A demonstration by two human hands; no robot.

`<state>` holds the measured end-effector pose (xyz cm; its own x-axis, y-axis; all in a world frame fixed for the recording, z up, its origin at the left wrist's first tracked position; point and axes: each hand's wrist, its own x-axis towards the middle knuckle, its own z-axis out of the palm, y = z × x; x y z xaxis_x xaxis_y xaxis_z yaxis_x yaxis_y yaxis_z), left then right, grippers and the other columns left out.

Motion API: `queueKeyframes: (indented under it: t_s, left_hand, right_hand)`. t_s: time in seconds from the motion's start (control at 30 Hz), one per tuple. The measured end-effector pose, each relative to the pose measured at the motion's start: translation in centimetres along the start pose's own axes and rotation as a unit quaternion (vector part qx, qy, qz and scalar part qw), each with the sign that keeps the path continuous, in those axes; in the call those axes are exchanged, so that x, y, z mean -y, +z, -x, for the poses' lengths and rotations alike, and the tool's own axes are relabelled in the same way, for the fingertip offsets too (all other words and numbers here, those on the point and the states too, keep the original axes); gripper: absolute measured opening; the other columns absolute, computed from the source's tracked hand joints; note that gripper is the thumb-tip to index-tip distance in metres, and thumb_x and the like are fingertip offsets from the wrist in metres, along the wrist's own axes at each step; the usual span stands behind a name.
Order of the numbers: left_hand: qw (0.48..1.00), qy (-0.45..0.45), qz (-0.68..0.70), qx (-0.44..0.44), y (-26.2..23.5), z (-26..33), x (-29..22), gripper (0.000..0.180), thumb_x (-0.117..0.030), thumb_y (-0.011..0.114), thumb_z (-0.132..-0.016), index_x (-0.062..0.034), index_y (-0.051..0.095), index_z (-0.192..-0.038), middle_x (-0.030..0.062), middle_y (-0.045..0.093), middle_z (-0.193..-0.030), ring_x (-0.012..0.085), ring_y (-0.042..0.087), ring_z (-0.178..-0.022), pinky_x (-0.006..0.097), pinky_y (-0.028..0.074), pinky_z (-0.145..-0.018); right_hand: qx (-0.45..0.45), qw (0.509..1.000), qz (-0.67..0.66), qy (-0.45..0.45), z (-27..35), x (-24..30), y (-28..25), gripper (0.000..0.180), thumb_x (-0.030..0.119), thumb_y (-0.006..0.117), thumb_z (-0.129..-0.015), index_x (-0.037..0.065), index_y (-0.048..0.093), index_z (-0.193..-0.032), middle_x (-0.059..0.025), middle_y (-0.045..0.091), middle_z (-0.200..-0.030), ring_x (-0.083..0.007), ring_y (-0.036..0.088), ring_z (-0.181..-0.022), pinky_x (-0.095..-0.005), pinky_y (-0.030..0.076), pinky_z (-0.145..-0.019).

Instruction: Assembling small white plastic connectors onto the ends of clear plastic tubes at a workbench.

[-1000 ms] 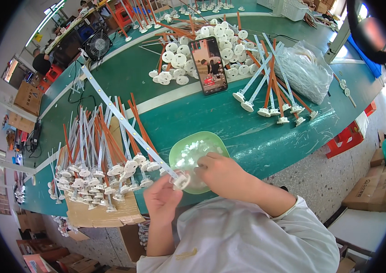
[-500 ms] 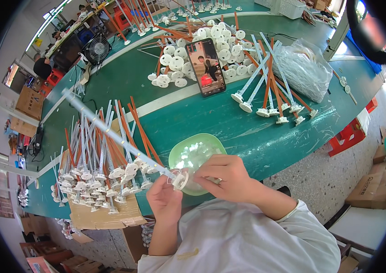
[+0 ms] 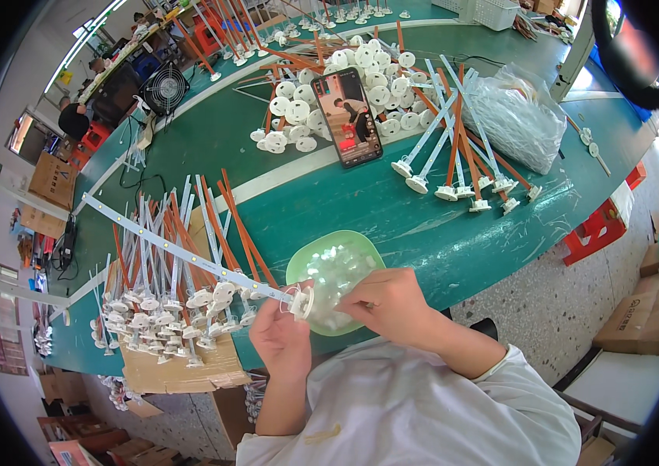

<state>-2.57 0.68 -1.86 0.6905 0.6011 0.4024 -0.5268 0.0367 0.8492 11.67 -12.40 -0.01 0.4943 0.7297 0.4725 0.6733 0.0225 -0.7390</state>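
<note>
My left hand (image 3: 280,342) is closed on an LED light strip (image 3: 178,252), a narrow white bar dotted with small yellow chips. The bar slants up to the left, and its round white end piece (image 3: 302,301) with thin wires sits at my fingertips. Just right of it, my right hand (image 3: 393,301) is bent over the near right side of a light green bowl (image 3: 294,266). Its thumb and finger are pinched together; whatever is between them is hidden or too small to name. Small shiny, clear-white pieces (image 3: 335,266) lie in the bowl.
A dense bunch of similar strips (image 3: 151,311) lies on cardboard (image 3: 189,375) to the left. Beyond the bowl, a phone (image 3: 347,116) leans against piled white discs (image 3: 376,74). More strips (image 3: 453,147) and a clear plastic bag (image 3: 516,116) lie at the right.
The far end of the LED strip has swung down and left, and its round end piece has turned. My right hand has shifted slightly, staying at the bowl.
</note>
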Motion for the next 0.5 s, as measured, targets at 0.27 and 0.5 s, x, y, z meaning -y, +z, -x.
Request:
queueKeyframes:
  t_s: [0.27, 0.5]
  left_hand:
    - [0.998, -0.025, 0.057, 0.029, 1.0, 0.3, -0.3, 0.046, -0.012, 0.068, -0.09, -0.0052, 0.054, -0.134, 0.0113, 0.059, -0.131, 0.0382, 0.055, -0.123, 0.049, 0.045, -0.1]
    - [0.985, -0.081, 0.154, 0.015, 1.7, 0.2, -0.6, 0.047, -0.023, 0.073, -0.087, -0.0027, 0.055, -0.126, 0.0137, 0.062, -0.118, 0.0319, 0.056, -0.103, 0.04, 0.042, -0.078]
  right_hand:
    - [0.003, 0.998, -0.061, 0.018, 0.2, 1.1, 0.3, 0.008, 0.008, 0.082, -0.07, 0.007, 0.075, -0.074, -0.0079, 0.067, -0.063, -0.0208, 0.064, -0.054, -0.0297, 0.048, -0.049]
    - [-0.032, 0.994, -0.095, 0.034, 0.6, 1.7, 0.9, 0.011, 0.01, 0.085, -0.071, 0.006, 0.075, -0.074, -0.0086, 0.066, -0.062, -0.0185, 0.063, -0.051, -0.0274, 0.046, -0.046]
